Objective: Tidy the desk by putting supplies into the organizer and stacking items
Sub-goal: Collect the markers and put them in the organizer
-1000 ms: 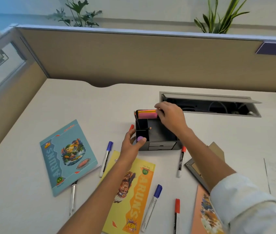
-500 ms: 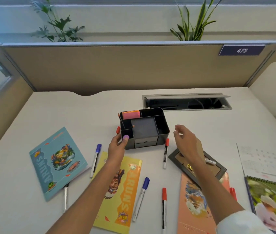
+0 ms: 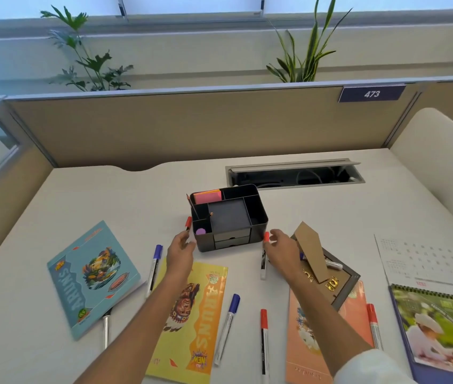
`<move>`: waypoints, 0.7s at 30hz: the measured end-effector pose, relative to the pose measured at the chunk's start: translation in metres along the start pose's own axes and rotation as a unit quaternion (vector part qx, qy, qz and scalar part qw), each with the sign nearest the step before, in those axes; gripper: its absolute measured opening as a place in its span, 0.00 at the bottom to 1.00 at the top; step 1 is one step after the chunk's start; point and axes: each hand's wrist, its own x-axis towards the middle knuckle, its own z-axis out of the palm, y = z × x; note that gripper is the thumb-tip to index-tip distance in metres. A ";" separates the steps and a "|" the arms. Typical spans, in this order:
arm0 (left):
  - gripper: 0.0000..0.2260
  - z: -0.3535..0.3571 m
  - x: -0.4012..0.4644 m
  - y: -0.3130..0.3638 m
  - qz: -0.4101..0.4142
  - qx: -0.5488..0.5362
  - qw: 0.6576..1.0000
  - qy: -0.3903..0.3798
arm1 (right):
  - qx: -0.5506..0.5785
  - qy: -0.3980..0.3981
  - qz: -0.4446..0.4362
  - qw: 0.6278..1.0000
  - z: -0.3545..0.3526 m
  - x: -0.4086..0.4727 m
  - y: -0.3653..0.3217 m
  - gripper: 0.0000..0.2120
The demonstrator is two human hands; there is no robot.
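The black organizer [image 3: 260, 216] stands mid-desk with pink sticky notes [image 3: 208, 196] in its back-left compartment and a purple item [image 3: 201, 231] in the front-left one. My left hand [image 3: 181, 250] hovers open just off its front-left corner, beside a red marker [image 3: 188, 223]. My right hand [image 3: 282, 252] is open at the front-right corner, fingertips by the cap of a red-capped marker [image 3: 263, 261] lying on the desk. Loose on the desk are blue markers [image 3: 154, 266] [image 3: 226, 328], a red marker [image 3: 264, 345], and blue [image 3: 92, 278], yellow [image 3: 192, 320] and orange [image 3: 311, 342] notebooks.
A face-down photo frame [image 3: 343, 289] with a cardboard stand lies right of my right hand. Another red marker [image 3: 373, 328], a spiral calendar [image 3: 441, 322] and a sheet of paper [image 3: 424, 261] sit at the right. A silver pen [image 3: 105, 328] pokes from under the blue notebook. An open cable trough [image 3: 294, 176] lies behind.
My right hand left the sticky notes in the back compartment and came down to the marker at the organizer's front-right. My left hand drew slightly back from the front-left corner. The view tilted up.
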 end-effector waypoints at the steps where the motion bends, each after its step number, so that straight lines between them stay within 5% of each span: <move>1: 0.16 -0.002 -0.001 -0.003 0.008 0.016 1.000 0.007 | -0.027 -0.010 0.011 1.000 0.004 -0.002 0.002 0.18; 9: 0.18 -0.022 -0.009 -0.025 0.037 0.087 0.994 0.054 | -0.167 -0.007 0.020 0.986 0.020 -0.008 -0.006 0.11; 21: 0.18 -0.039 0.001 -0.038 0.047 0.126 0.989 0.060 | -0.216 -0.001 0.042 0.975 0.026 0.009 -0.010 0.13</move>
